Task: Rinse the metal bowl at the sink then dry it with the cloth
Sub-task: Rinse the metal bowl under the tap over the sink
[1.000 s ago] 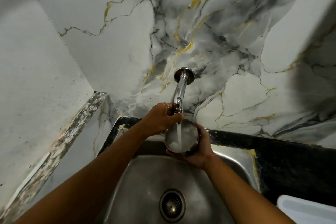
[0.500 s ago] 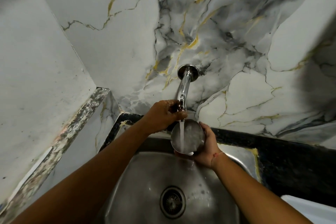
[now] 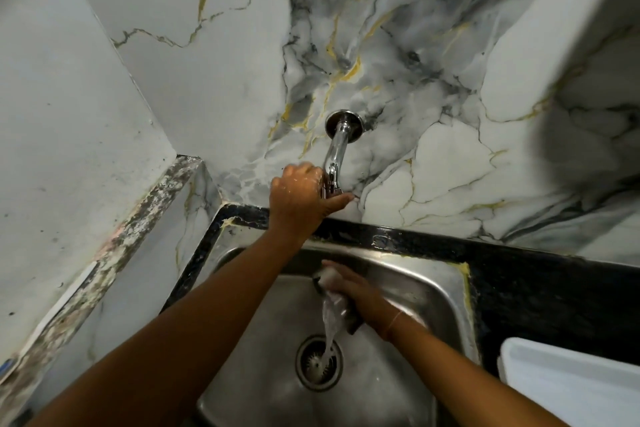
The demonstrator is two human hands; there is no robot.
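The small metal bowl (image 3: 334,300) is tipped over inside the steel sink (image 3: 426,284), and water pours out of it toward the drain (image 3: 318,362). My right hand (image 3: 360,295) grips the bowl from the right; much of the bowl is blurred by the water and hidden by my fingers. My left hand (image 3: 299,199) is closed around the handle at the end of the chrome tap (image 3: 337,152), which sticks out of the marble wall. No water runs from the tap. No cloth is in view.
A black counter edge (image 3: 519,260) frames the sink at the back and right. A white tray or container (image 3: 568,381) sits at the lower right. A marble-patterned wall rises behind, with a worn ledge (image 3: 114,246) on the left.
The bowl has dropped from under the tap down into the sink and tipped, spilling its water. The stream from the tap has stopped. My left hand stays on the tap.
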